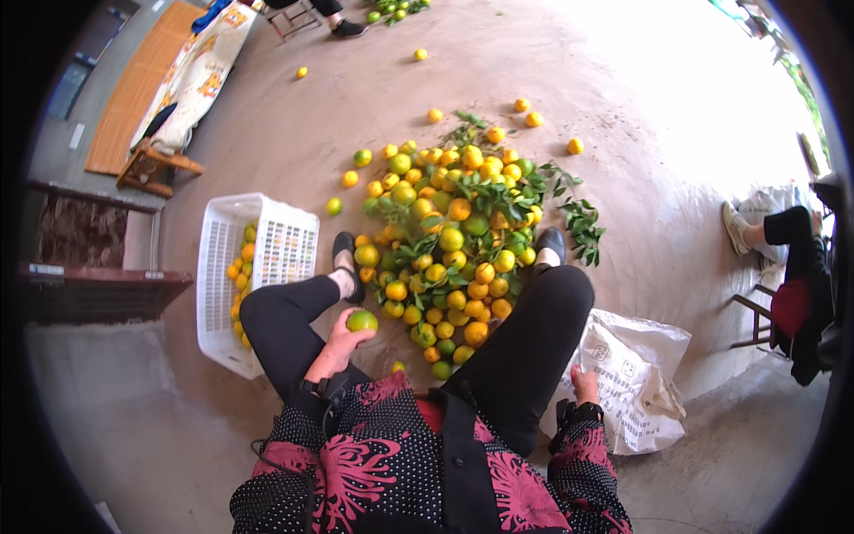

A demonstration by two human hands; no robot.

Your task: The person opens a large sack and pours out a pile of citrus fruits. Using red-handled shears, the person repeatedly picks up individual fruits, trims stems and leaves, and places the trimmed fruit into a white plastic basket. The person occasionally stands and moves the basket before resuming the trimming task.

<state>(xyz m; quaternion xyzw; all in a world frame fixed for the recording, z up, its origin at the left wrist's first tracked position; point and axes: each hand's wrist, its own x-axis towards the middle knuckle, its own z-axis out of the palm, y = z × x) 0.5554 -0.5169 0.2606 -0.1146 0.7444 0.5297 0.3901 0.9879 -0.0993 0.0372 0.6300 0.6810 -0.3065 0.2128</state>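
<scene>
My left hand (339,340) grips a mostly green citrus fruit (361,321) above my left thigh. Over by my right thigh, my right hand (586,386) hangs against a white printed sack (637,380). A small bit of red shows at its fingers, too little to name, and whether they grip anything is hidden. Between my feet spreads a heap of yellow, orange and green citrus fruit (452,240), mixed with leafy cuttings (497,193). To my left, a white slatted plastic crate (288,243) holds several of the fruits (241,280).
Loose fruits (434,116) lie beyond the heap on the concrete floor (373,87). A seated person's leg (790,233) is at far right, and another person's shoe (349,29) is at the top. A wooden stool (157,170) stands by a cloth-covered bed (200,73).
</scene>
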